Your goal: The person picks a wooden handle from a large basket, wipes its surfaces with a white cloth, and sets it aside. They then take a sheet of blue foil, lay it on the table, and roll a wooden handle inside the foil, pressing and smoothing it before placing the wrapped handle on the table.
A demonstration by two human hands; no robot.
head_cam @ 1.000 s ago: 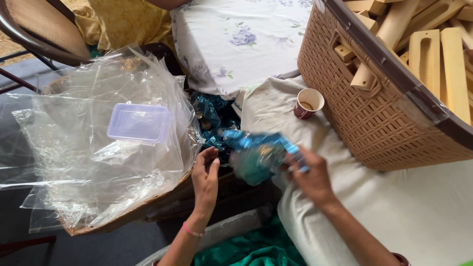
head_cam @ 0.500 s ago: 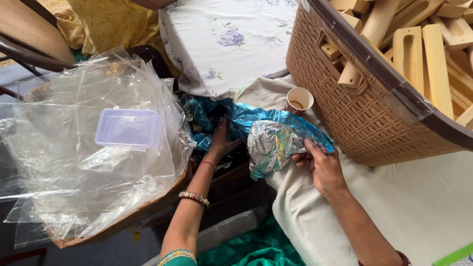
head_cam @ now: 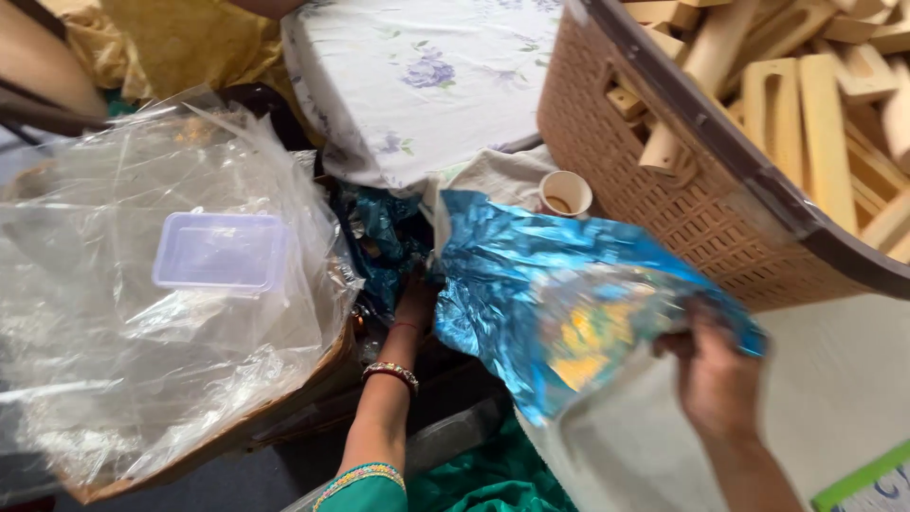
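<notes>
The right hand pinches the near edge of a crinkled blue foil sheet, knuckles up, lifting it off the cream cloth in front of the woven basket, probably to draw it out flat. The left hand, arm extended and bangled at the wrist, reaches into the heap of blue foil left of the basket; its fingers are buried, so whether they pinch or spread cannot be told. A paper cup stands just beside the basket.

White bed sheet, basket, paper cup
</notes>
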